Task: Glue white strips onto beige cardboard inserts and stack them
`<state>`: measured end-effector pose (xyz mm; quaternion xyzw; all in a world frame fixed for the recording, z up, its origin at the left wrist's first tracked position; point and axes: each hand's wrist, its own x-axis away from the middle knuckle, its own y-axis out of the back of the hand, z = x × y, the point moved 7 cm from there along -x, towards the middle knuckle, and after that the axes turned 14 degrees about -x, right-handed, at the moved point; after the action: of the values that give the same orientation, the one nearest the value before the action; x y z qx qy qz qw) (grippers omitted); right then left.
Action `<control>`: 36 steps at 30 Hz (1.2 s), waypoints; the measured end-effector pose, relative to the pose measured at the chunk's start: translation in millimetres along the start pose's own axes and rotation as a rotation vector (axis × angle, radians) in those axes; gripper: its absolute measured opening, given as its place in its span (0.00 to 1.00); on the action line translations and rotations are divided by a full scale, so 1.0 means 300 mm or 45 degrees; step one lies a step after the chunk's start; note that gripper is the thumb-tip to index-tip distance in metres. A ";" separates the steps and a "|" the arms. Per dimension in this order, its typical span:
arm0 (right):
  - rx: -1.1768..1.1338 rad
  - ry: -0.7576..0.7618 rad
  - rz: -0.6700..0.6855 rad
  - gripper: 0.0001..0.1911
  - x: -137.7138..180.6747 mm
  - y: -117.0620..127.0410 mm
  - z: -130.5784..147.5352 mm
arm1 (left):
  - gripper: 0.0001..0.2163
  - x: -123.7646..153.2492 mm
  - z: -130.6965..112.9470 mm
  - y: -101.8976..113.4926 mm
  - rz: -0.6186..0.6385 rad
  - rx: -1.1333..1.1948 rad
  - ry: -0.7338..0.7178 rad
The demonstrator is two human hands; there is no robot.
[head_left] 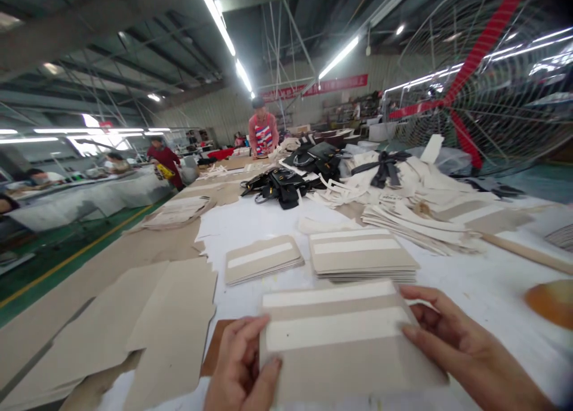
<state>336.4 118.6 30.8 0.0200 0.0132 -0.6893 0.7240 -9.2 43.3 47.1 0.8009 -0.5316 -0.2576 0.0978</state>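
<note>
Between my two hands is a beige panel [340, 363] with two white strips across it, slightly smeared by motion. My left hand [246, 363] grips its left edge, thumb on top and fingers at the side. On the right edge, my right hand [452, 333] pinches the panel between thumb and fingers. Just beyond it lie a taller stack of similar striped panels [358, 258] and a lower stack [264, 267] to its left. Part of a brown piece [215, 345] shows behind my left hand.
Large beige sheets [174, 315] cover the table's left side. Farther back are black bags [282, 181] and heaped white strips [412, 190]. A wooden stick [528, 250] and an orange-brown round object [553, 303] lie right. A big fan [465, 94] and people stand beyond.
</note>
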 end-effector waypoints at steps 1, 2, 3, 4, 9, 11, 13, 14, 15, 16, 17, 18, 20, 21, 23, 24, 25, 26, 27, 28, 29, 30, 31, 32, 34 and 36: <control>0.029 0.024 -0.059 0.31 -0.042 0.041 0.036 | 0.17 -0.055 -0.046 -0.040 0.050 -0.015 0.002; 0.037 0.058 -0.133 0.33 -0.090 0.082 0.066 | 0.18 -0.116 -0.087 -0.089 0.110 -0.044 -0.008; 0.036 0.089 -0.197 0.34 -0.141 0.120 0.087 | 0.18 -0.179 -0.122 -0.146 0.185 -0.085 -0.035; 0.043 0.116 -0.241 0.35 -0.194 0.151 0.097 | 0.19 -0.244 -0.145 -0.190 0.168 -0.102 -0.053; 0.402 0.310 -0.371 0.29 -0.442 0.255 0.062 | 0.19 -0.462 -0.151 -0.428 0.163 -0.226 -0.110; 0.494 0.406 -0.413 0.26 -0.499 0.277 0.040 | 0.18 -0.478 -0.127 -0.478 0.156 -0.318 -0.128; 0.581 0.520 -0.434 0.23 -0.516 0.281 0.028 | 0.20 -0.468 -0.096 -0.478 0.146 -0.438 -0.158; 0.616 0.573 -0.429 0.21 -0.509 0.276 0.024 | 0.21 -0.461 -0.077 -0.458 0.144 -0.506 -0.179; 0.636 0.619 -0.413 0.20 -0.495 0.265 0.021 | 0.21 -0.458 -0.056 -0.427 0.145 -0.579 -0.200; 0.658 0.667 -0.378 0.19 -0.472 0.246 0.019 | 0.21 -0.462 -0.030 -0.386 0.148 -0.655 -0.216; 0.684 0.733 -0.337 0.18 -0.440 0.219 0.022 | 0.19 -0.472 -0.001 -0.336 0.155 -0.731 -0.224; 0.715 0.820 -0.292 0.17 -0.401 0.183 0.029 | 0.17 -0.491 0.032 -0.281 0.158 -0.809 -0.220; 0.780 1.035 -0.195 0.16 -0.310 0.088 0.056 | 0.13 -0.541 0.099 -0.172 0.171 -0.956 -0.192; 0.798 1.140 -0.152 0.14 -0.265 0.035 0.071 | 0.12 -0.566 0.131 -0.128 0.189 -1.019 -0.178; 0.778 1.283 -0.088 0.10 -0.197 -0.066 0.096 | 0.11 -0.602 0.178 -0.074 0.242 -1.121 -0.178; 0.756 1.325 -0.063 0.08 -0.174 -0.110 0.104 | 0.12 -0.611 0.192 -0.066 0.277 -1.161 -0.193; 0.737 1.359 -0.047 0.07 -0.159 -0.147 0.109 | 0.12 -0.613 0.200 -0.069 0.316 -1.195 -0.217; 0.724 1.386 -0.032 0.07 -0.149 -0.177 0.109 | 0.12 -0.612 0.202 -0.080 0.355 -1.226 -0.247; 0.720 1.405 -0.012 0.08 -0.143 -0.200 0.104 | 0.12 -0.609 0.199 -0.096 0.391 -1.256 -0.279; 0.724 1.419 0.011 0.08 -0.139 -0.216 0.096 | 0.12 -0.607 0.194 -0.112 0.421 -1.284 -0.310; 0.733 1.429 0.038 0.08 -0.136 -0.226 0.084 | 0.12 -0.607 0.186 -0.126 0.445 -1.311 -0.339; 0.745 1.432 0.066 0.08 -0.134 -0.231 0.071 | 0.12 -0.611 0.179 -0.137 0.464 -1.338 -0.364; 0.758 1.429 0.096 0.08 -0.131 -0.233 0.058 | 0.13 -0.619 0.172 -0.144 0.480 -1.364 -0.387; 0.770 1.422 0.125 0.08 -0.129 -0.233 0.046 | 0.13 -0.629 0.166 -0.148 0.497 -1.388 -0.408; 0.784 1.395 0.179 0.09 -0.124 -0.235 0.029 | 0.13 -0.652 0.161 -0.151 0.540 -1.432 -0.448; 0.774 1.366 0.215 0.09 -0.121 -0.239 0.023 | 0.13 -0.671 0.159 -0.151 0.587 -1.468 -0.492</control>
<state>262.9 150.9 38.7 0.5698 0.1768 -0.4965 0.6305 -58.2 249.3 49.3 0.4245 -0.4744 -0.6134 0.4675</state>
